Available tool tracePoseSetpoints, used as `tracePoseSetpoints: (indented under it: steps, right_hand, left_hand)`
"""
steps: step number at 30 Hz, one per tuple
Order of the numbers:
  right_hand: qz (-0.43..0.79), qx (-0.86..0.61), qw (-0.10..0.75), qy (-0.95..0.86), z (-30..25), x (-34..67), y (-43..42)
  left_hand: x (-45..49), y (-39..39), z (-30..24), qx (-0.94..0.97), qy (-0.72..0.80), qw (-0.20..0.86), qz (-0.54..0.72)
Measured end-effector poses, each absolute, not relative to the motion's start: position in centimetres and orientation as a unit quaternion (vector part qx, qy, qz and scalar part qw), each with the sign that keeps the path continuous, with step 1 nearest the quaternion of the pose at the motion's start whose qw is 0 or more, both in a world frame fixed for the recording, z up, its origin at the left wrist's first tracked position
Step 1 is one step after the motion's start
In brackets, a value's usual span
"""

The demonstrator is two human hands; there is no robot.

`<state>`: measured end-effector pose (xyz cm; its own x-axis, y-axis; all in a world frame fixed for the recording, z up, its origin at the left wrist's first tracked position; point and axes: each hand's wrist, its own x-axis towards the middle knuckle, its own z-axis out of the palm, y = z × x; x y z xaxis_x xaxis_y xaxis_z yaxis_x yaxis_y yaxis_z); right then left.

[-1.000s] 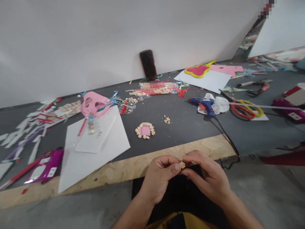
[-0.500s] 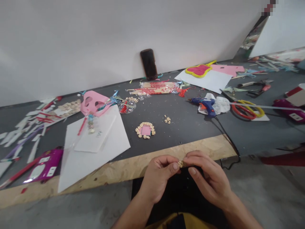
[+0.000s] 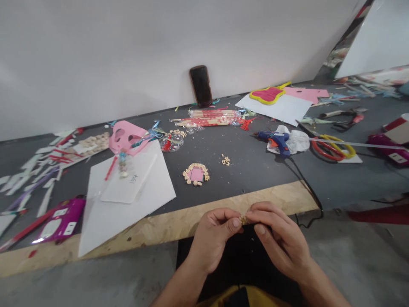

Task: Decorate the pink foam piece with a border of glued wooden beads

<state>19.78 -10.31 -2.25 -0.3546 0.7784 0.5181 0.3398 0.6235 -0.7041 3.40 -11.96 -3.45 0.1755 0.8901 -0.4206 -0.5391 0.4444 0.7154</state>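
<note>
My left hand point(image 3: 215, 234) is closed, thumb and forefinger pinching a small cluster of beige wooden-looking pieces point(image 3: 243, 219) just in front of the table edge. From the other side my right hand point(image 3: 281, 238) meets it, curled fingertips at the cluster and the thumb a little lower. Most of the cluster is covered by fingers. Beyond the hands, on the table, lies a pink square frame piece point(image 3: 197, 174) ringed with similar beige bits. A small pile of loose beige pieces point(image 3: 226, 160) sits to its right.
A blue glue gun point(image 3: 279, 140) rests on white crumpled material, beside scissors point(image 3: 332, 149). White sheets point(image 3: 156, 187), a pink mask point(image 3: 126, 138) and a purple packet point(image 3: 62, 219) are at left. Bagged sticks point(image 3: 211, 118) lie below a phone point(image 3: 200, 86) leaning on the wall.
Both hands stay nearly in place around the cluster, with the right thumb shifted slightly. The whole view has moved by a few pixels.
</note>
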Motion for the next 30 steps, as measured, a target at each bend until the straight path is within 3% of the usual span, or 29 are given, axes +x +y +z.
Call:
tracePoseSetpoints:
  steps: [11,21,25,30]
  right_hand:
    - [0.206,-0.358,0.431,-0.802,-2.6,19.5,-9.9]
    - [0.239,-0.335,0.357,-0.839,-2.4,20.0,-9.8]
    - [0.198,-0.383,0.394,-0.812,-1.5,20.4,-8.9]
    - [0.1,-0.484,0.363,-0.79,-0.8,23.9,-6.7]
  left_hand:
    - [3.3,-12.1,-3.6,0.252,0.42,0.74,0.461]
    - [2.3,-12.0,-1.9,0.312,0.458,0.704,0.444]
    - [1.1,-11.8,-1.5,0.263,0.462,0.697,0.482]
    - [-2.1,-11.8,-0.9,0.18,0.434,0.682,0.56]
